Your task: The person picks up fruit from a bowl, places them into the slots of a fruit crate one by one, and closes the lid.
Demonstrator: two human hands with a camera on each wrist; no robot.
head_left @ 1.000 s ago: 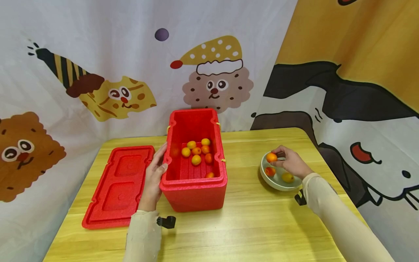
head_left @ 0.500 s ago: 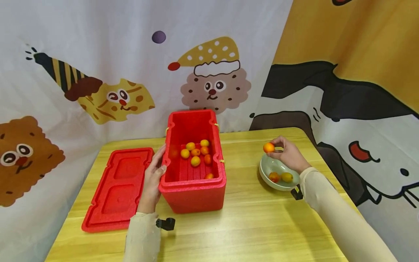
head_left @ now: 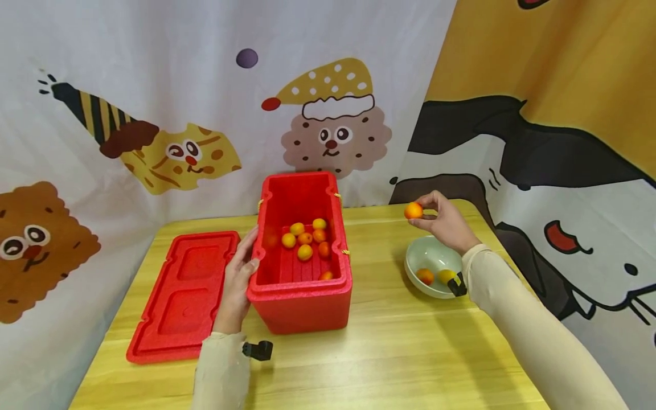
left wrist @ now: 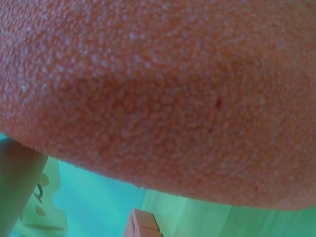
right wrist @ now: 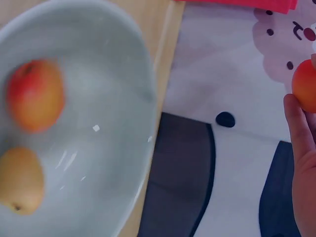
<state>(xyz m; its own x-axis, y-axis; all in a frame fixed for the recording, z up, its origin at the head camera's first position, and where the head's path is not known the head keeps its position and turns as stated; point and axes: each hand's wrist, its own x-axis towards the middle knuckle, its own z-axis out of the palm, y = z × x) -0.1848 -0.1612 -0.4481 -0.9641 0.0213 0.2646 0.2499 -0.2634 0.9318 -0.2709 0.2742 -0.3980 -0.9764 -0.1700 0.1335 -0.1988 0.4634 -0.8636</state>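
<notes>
At the right, my right hand [head_left: 445, 221] pinches a small round orange fruit [head_left: 413, 210] between thumb and fingers, above a pale green bowl [head_left: 434, 249]. Inside the bowl lie a red-and-orange fruit [right wrist: 35, 96] and a yellow one [right wrist: 20, 180]. My left hand [head_left: 238, 279] rests along the left outer wall of an open red foam box [head_left: 307, 307], its thumb at the rim near the front corner. Several small yellow and orange fruits [head_left: 304, 252] lie on the box floor. In the left wrist view, the box's wall [left wrist: 163, 123] fills most of the frame.
The red lid [head_left: 184, 296] lies flat on the wooden table [head_left: 389, 353], left of the box. Yellow cords show at the box's sides. A curtain [head_left: 205, 68] printed with cartoon figures hangs behind the table.
My right hand has lifted the orange fruit up out of the bowl and slightly left. The red-and-orange fruit in the bowl has shifted lower. My left hand stays at the box.
</notes>
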